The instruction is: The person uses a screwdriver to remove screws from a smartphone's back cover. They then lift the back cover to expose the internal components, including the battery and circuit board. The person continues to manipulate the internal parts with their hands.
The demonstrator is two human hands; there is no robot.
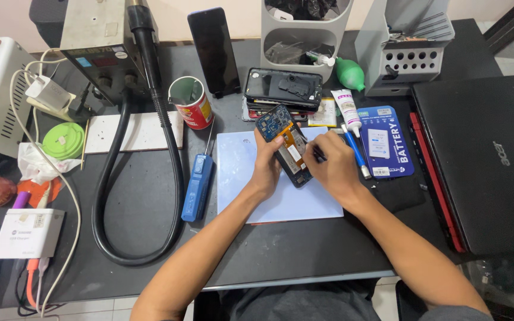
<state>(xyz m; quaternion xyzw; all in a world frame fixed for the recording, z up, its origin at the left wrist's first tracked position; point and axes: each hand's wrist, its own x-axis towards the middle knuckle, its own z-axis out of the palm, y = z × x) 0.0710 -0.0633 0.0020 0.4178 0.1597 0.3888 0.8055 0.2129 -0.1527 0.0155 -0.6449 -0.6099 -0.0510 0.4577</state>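
- While working over the pale blue mat (239, 172) at the middle of the dark desk (304, 249), holding an opened phone (285, 144) tilted above it, back cover already off, blue circuit board and orange flex strip lying bare.
- Judging the job as partway along: casing opened, insides exposed, nothing yet looking lifted out; removing or refitting of parts and closing up seemingly still left.
- Gripping the phone with the left hand (267, 163), fingers curled round its left edge, thumb pressing on the upper board area.
- Pinching a thin dark tool (318, 156) in the right hand (332, 166), fingers pressed together around it, tip pointing at the phone's right side; whether touching the board or just short of it, cannot tell.
- Leaving untouched a blue screwdriver (197, 187) just left of the mat, a blue battery package (386, 141) and a white glue tube (346, 108) to the right, a stack of other phones (283, 89) behind, a closed black laptop (483, 160) at the far right.
- Keeping a red cup (191, 102) and a black hose (150, 148) well apart from both hands.
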